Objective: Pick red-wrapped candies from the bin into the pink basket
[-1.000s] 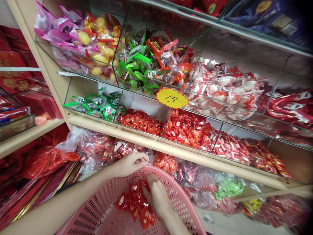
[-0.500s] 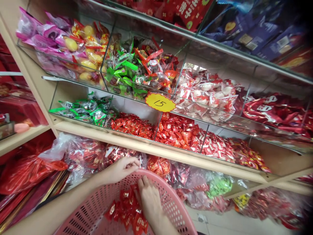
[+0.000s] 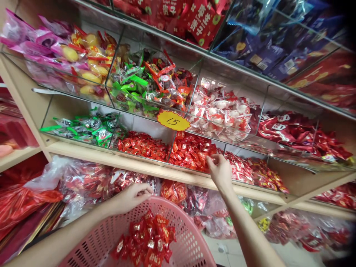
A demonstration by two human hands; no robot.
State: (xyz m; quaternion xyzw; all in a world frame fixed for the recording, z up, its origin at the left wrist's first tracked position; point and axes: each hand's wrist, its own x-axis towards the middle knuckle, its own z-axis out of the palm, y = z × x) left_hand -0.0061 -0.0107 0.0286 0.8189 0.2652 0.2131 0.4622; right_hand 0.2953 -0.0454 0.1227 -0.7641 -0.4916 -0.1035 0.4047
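A pink perforated plastic basket takes up the bottom of the view, tilted toward me. My left hand is at its far rim, fingers bent over the edge. Inside lies a heap of red-wrapped candies with gold print. My right hand reaches over the low shelf's front edge, at the bin of small red candies. Its thumb and index finger are bent but apart, with nothing visible between them; the other fingertips are partly hidden.
Glass dividers split the shelves into bins. Beside the right hand are red-and-white candies. A yellow price tag marked 15 hangs above. Green-wrapped candies fill the left bin. Bagged sweets lie under the wooden shelf edge.
My right hand has left the basket and moved up and right to the shelf bin. The candy heap now shows fully. My left hand stays at the rim, and the view has shifted slightly.
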